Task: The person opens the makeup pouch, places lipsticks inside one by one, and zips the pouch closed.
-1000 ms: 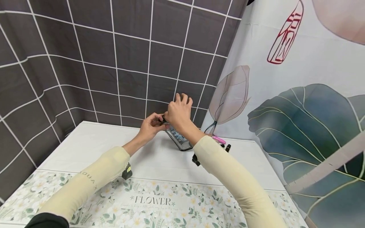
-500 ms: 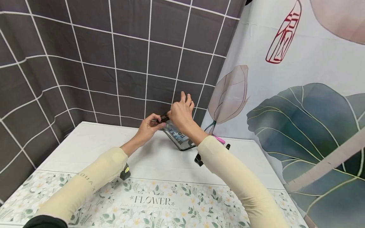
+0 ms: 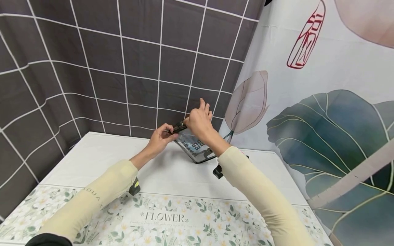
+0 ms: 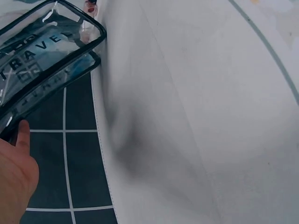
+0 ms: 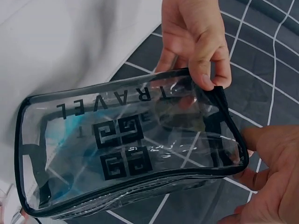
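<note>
A clear pouch (image 3: 197, 147) with black edging and TRAVEL lettering is held tilted at the back of the table. My left hand (image 3: 158, 139) pinches the near end of its dark upper strip (image 3: 180, 126); in the right wrist view the left thumb and fingers of that hand (image 5: 198, 42) grip a corner of the pouch (image 5: 126, 140). My right hand (image 3: 200, 121) pinches the strip further right, other fingers raised. In the left wrist view, one finger of my left hand (image 4: 16, 172) lies against the pouch's lower edge (image 4: 42, 60).
The white table (image 3: 101, 147) carries a floral mat (image 3: 166, 229) along its front. Behind stands a dark gridded curtain (image 3: 138, 54), and to the right a white cloth with leaf prints (image 3: 332, 133). Small black devices sit at both wrists.
My right hand has moved right, away from my left, showing more of the dark strip between them. My left hand has shifted slightly left. The pink pen is now hidden by my right forearm.
</note>
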`<state>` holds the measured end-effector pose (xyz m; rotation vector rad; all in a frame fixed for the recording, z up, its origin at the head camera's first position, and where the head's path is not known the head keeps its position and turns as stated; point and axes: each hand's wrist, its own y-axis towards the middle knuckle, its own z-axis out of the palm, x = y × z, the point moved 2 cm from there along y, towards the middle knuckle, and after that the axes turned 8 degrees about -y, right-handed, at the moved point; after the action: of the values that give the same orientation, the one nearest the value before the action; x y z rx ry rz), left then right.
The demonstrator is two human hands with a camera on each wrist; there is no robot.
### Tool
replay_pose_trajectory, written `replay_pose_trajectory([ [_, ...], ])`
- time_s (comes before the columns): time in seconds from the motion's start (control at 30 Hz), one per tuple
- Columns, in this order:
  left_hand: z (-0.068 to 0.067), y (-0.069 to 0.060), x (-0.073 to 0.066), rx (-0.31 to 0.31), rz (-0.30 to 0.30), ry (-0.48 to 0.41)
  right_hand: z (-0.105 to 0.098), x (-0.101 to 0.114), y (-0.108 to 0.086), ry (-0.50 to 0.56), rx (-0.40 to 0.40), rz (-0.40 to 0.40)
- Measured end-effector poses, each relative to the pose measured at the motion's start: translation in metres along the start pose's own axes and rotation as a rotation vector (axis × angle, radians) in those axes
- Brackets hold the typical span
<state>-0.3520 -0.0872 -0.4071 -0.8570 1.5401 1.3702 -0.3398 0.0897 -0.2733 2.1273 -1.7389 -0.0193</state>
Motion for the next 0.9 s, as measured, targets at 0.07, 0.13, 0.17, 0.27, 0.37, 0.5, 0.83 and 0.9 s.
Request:
replay_pose_trajectory([
  [0.07,-0.001,-0.001,0.0,0.002,0.003,0.009,-0.001,-0.002,0.001,0.009,-0.001,0.006],
  [0.13,-0.002,-0.002,0.0,0.002,0.004,0.02,-0.002,-0.003,0.002,0.017,-0.001,0.009],
  [0.17,-0.003,-0.002,0.0,0.002,0.003,0.023,-0.003,-0.004,0.002,0.019,-0.002,0.016],
  [0.27,-0.004,-0.004,0.001,0.003,0.003,0.028,-0.005,-0.011,0.003,0.025,-0.003,0.023],
  [0.37,-0.007,-0.005,0.002,0.009,0.0,0.026,-0.007,-0.02,0.003,0.033,-0.002,0.03],
  [0.5,-0.008,-0.005,0.002,0.019,-0.002,0.018,-0.009,-0.029,0.002,0.049,0.002,0.03],
  [0.83,-0.006,-0.006,0.0,0.03,-0.001,0.018,-0.006,-0.046,-0.004,0.033,0.032,0.051],
  [0.9,-0.007,-0.006,0.002,0.031,0.001,0.021,-0.004,-0.05,-0.005,0.045,0.053,0.044],
])
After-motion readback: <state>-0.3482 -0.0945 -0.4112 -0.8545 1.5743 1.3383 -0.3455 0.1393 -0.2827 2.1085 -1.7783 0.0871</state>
